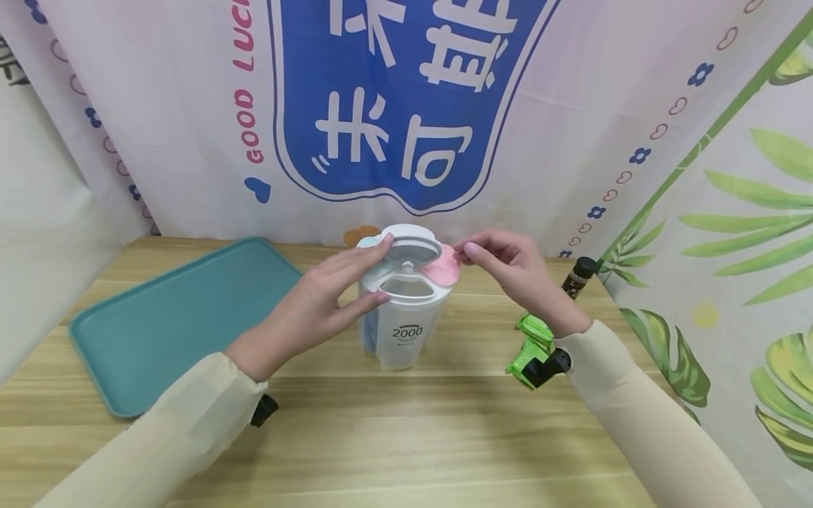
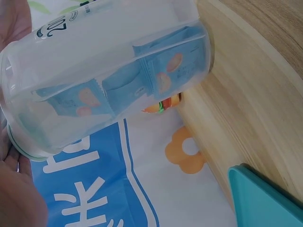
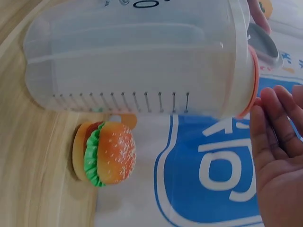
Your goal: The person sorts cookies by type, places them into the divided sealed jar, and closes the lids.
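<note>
Container (image 1: 406, 342): upright on the surface (image 1: 381, 437); white lid (image 1: 406, 231) raised, pink lid (image 1: 442, 269) down;
Left hand (image 1: 320, 296): fingers wide apart at the raised lid;
Right hand (image 1: 513, 262): fingers slightly parted, tips at the pink lid's edge

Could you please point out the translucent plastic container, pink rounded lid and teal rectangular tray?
Translucent plastic container (image 1: 406, 331): head view, front wall.
Pink rounded lid (image 1: 443, 268): head view, top surface.
Teal rectangular tray (image 1: 184, 324): head view, flat base.
</note>
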Available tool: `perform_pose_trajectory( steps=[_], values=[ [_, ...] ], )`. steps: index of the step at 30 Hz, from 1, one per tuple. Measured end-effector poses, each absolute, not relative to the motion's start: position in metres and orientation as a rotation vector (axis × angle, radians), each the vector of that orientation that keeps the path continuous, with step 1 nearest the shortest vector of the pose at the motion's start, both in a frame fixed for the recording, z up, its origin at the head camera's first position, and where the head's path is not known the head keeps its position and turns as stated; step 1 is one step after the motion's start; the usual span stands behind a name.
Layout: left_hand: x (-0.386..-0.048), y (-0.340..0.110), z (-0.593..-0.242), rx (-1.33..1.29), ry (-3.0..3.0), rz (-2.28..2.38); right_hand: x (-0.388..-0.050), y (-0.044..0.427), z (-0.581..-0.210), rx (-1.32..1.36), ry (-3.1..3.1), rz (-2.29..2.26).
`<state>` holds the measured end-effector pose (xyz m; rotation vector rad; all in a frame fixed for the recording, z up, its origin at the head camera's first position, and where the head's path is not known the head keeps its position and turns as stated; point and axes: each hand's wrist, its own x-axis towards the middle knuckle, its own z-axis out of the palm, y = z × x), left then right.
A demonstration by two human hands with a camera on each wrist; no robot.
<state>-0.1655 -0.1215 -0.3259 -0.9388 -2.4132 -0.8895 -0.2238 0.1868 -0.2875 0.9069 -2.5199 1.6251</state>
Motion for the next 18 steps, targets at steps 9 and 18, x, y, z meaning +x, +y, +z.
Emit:
perform_pose_trajectory(
  steps=[9,18],
  values=[
    [-0.164,-0.123,-0.326,-0.934,-2.406,-0.901,-0.238,0.229,-0.313,0.711,-2.747,1.482],
    [-0.165,-0.122,-0.327,-0.953,-2.401,-0.922,-0.254,0.279,-0.350,0.623,-3.037,0.987]
  ],
)
